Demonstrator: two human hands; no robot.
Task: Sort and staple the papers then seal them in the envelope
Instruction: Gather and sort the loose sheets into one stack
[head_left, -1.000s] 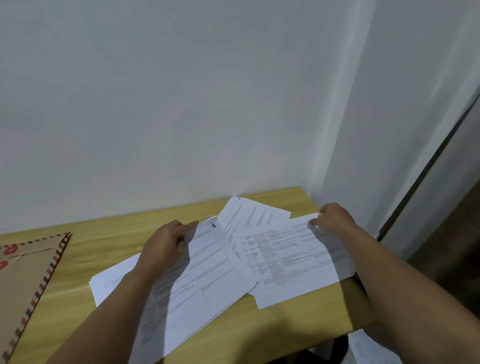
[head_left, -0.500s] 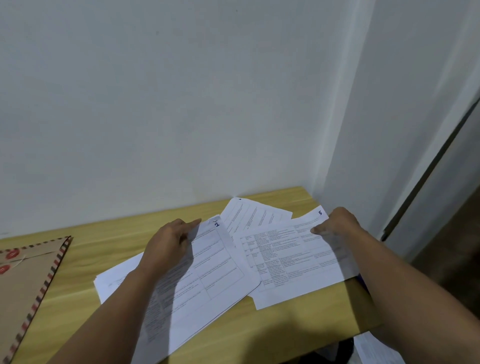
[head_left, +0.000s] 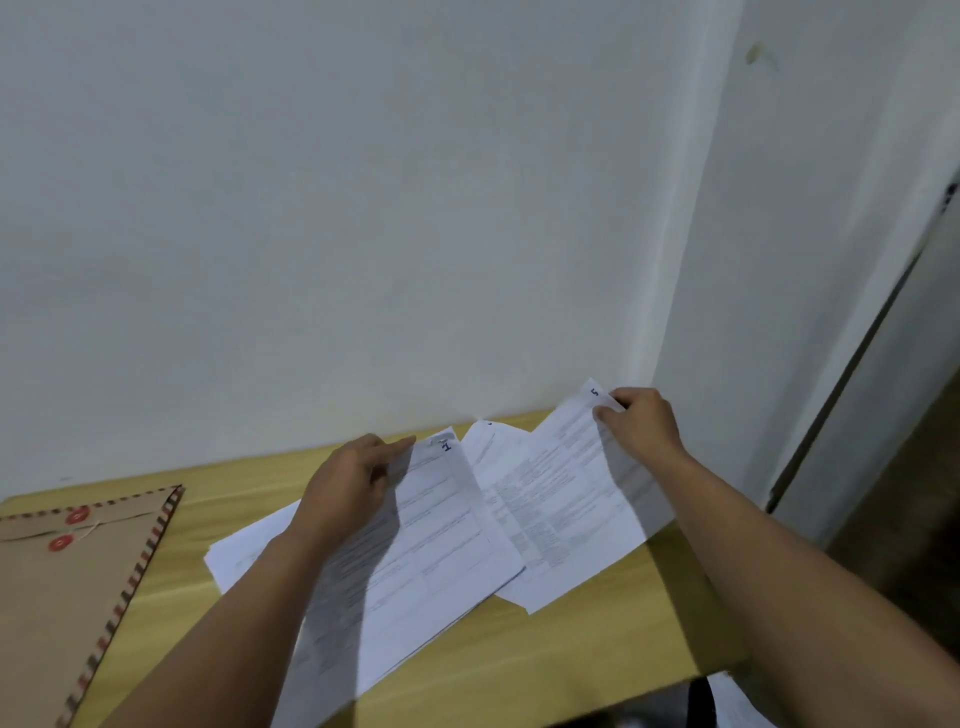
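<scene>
Papers (head_left: 415, 545): thin, flat, printed white rectangular sheets.

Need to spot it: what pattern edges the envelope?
Red, green and pale diagonal stripes on the brown envelope, seen in the head view.

The envelope (head_left: 67, 571) lies on the surface (head_left: 571, 654) well left of the left grip (head_left: 353, 488); overlapping papers (head_left: 441, 540) lie between both grips.

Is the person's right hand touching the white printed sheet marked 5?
Touching. The head view shows the right hand pinching the top corner of the white printed sheet marked 5.
</scene>
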